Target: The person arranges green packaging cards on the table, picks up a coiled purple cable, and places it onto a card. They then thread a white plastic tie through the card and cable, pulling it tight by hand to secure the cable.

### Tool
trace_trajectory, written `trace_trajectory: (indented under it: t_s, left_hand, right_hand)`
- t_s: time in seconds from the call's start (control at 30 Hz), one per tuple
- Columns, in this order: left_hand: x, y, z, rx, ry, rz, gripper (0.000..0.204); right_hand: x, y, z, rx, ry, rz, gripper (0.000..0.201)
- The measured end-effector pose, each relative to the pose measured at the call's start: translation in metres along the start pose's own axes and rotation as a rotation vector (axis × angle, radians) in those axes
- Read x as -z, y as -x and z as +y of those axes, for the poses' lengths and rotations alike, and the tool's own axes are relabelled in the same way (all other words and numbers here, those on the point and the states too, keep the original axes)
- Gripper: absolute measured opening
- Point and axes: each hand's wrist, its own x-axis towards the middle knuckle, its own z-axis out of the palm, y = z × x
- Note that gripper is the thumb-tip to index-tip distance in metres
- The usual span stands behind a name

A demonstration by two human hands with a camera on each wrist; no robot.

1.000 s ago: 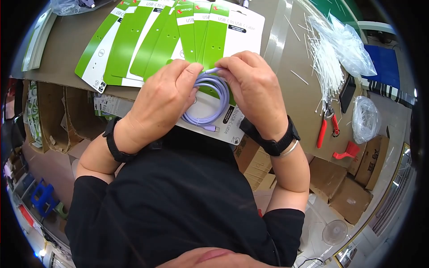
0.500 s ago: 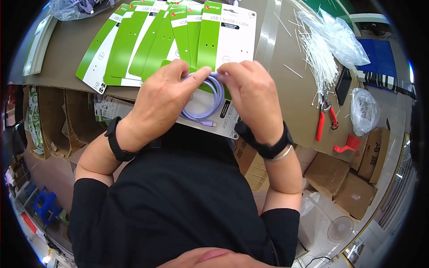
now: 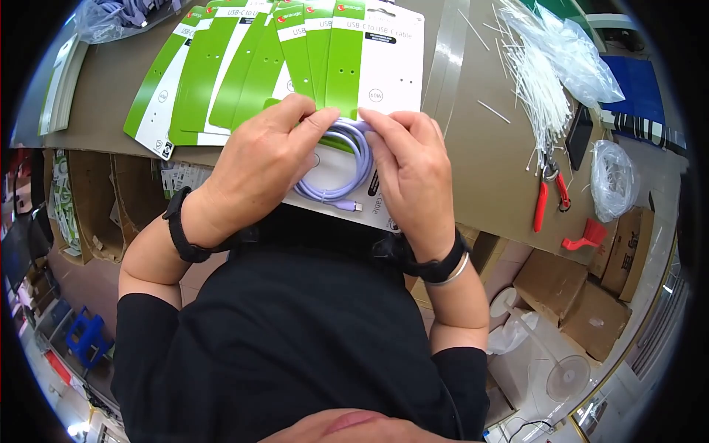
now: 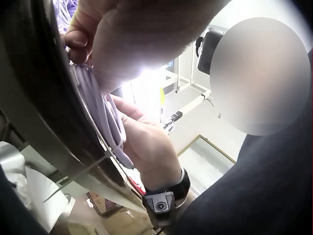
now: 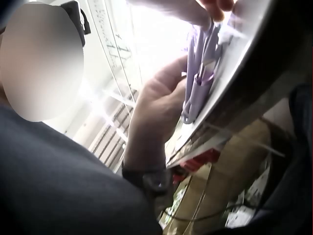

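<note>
A coiled lilac USB-C cable point(image 3: 363, 156) lies on a white and green packaging card point(image 3: 325, 177) at the table's front edge. Thumb and fingers of my left hand point(image 3: 262, 151) pinch the coil at its upper left. Facing it, my right hand point(image 3: 415, 166) pinches the cable at the top right of the coil, its fingertips close to the left ones. One metal-tipped plug point(image 3: 353, 207) points right at the coil's bottom. In the left wrist view, a pale zip tie point(image 4: 78, 178) goes round the coil's lower end, its tail sticking out.
Overlapping USB-C packaging cards point(image 3: 244, 81) fan out behind the hands. Loose white zip ties point(image 3: 543, 103), red-handled cutters point(image 3: 546, 196), a dark phone-like slab point(image 3: 578, 136) and a red brush point(image 3: 587, 235) lie right. A bag of lilac cables point(image 3: 125, 18) sits far left; cardboard boxes point(image 3: 557, 284) stand below.
My right hand has come down slightly, bringing the cable stretch at the top closer against the coil. The left hand keeps its hold on the coil. The head view has shifted a little.
</note>
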Motion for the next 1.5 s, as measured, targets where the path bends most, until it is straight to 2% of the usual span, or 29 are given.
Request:
trace_trajectory:
  t_s: [0.03, 0.2, 0.3, 0.47, 0.6, 0.7, 0.87, 1.0, 1.1, 1.27, 1.4, 1.5]
  left_hand:
    - [0.000, 0.000, 0.000, -0.001, -0.003, -0.001, 0.045]
    - [0.000, 0.005, 0.001, 0.026, 0.009, -0.021, 0.047]
    - [0.000, 0.007, 0.004, 0.044, -0.035, -0.010, 0.049]
    - [-0.002, 0.007, 0.005, 0.052, -0.032, 0.017, 0.050]
    - [-0.002, 0.008, 0.006, 0.053, -0.019, 0.020, 0.048]
    - [-0.003, 0.006, 0.006, 0.024, -0.046, 0.013, 0.047]
    - [-0.001, 0.004, 0.003, 0.010, -0.040, 0.001, 0.043]
    - [0.004, 0.002, -0.011, -0.071, 0.064, -0.107, 0.043]
    - [0.007, 0.003, -0.022, -0.183, 0.195, -0.201, 0.053]
    - [0.017, -0.007, -0.004, -0.055, 0.111, -0.163, 0.050]
    - [0.030, -0.024, -0.005, -0.060, -0.034, -0.291, 0.043]
    - [0.036, -0.037, -0.012, -0.136, -0.026, -0.482, 0.037]
  right_hand:
    - [0.001, -0.003, 0.002, 0.003, -0.022, -0.052, 0.017]
    - [-0.010, -0.014, 0.009, 0.023, -0.105, -0.032, 0.013]
    - [-0.020, -0.016, 0.007, 0.049, -0.056, 0.092, 0.011]
    - [-0.018, -0.013, 0.007, -0.014, -0.039, 0.120, 0.011]
    - [-0.008, -0.004, 0.003, 0.004, 0.013, 0.104, 0.012]
    - [-0.003, 0.005, 0.002, -0.023, 0.016, -0.011, 0.017]
    - [-0.005, 0.019, -0.007, -0.058, -0.043, 0.030, 0.026]
    - [-0.016, 0.030, -0.004, -0.050, -0.013, 0.058, 0.033]
    - [-0.015, 0.030, -0.005, 0.060, 0.075, 0.053, 0.034]
    - [-0.026, 0.033, -0.002, 0.076, 0.078, 0.137, 0.034]
    - [-0.029, 0.034, 0.000, 0.124, 0.095, 0.187, 0.033]
    - [-0.030, 0.036, 0.002, 0.176, 0.087, 0.223, 0.032]
